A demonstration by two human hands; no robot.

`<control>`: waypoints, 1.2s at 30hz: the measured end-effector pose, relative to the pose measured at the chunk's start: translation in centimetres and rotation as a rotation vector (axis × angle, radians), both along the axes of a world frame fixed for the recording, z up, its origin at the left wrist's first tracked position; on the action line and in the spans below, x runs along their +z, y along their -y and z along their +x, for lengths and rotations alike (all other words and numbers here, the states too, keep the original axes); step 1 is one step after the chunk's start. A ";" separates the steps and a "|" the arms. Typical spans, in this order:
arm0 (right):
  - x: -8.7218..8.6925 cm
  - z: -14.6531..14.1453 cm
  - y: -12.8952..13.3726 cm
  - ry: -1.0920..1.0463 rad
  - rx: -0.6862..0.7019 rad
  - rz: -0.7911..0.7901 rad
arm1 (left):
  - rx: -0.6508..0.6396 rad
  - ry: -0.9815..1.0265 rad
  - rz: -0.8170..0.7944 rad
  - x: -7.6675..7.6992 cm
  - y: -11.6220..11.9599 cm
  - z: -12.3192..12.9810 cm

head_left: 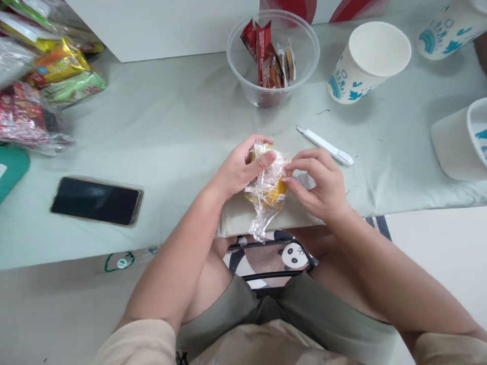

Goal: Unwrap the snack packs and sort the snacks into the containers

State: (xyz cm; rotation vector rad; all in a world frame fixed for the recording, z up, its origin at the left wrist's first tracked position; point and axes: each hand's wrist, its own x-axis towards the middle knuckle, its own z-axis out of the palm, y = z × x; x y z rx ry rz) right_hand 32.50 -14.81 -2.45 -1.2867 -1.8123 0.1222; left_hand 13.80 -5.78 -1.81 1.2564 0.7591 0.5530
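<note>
A small yellow packet in clear crinkled plastic wrap (268, 187) is between my hands, near the table's front edge. My left hand (247, 165) is closed around its left side, with the thumb lying across the top. From the right, the fingertips of my right hand (315, 180) pinch at the edge of the wrap. A twisted tail of clear plastic hangs toward my lap. Just beyond my right hand lies a white utility knife (325, 145). What is inside the wrap is partly hidden by glare and fingers.
A clear plastic tub (238, 76) with red packets and wrapped biscuits stands behind my hands. Paper cups (367, 63) stand at the right. A phone (97, 200) lies at the left, below a heap of snack packets (57, 66). A white box (163, 28) is at the back.
</note>
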 end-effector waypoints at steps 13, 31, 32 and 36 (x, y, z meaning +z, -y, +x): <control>-0.4 0.8 0.0 -0.432 -0.172 -0.131 | -0.328 -0.032 -0.092 0.5 -0.7 -1.4; -0.7 0.2 0.3 -0.349 -0.067 -0.152 | -0.374 0.052 -0.212 0.4 -0.9 -1.8; -0.7 0.2 0.3 -0.350 -0.085 -0.138 | -0.357 0.066 -0.213 0.3 -0.9 -1.7; -0.5 0.0 0.2 -0.335 -0.101 -0.055 | -0.322 0.106 -0.244 0.1 -1.0 -1.7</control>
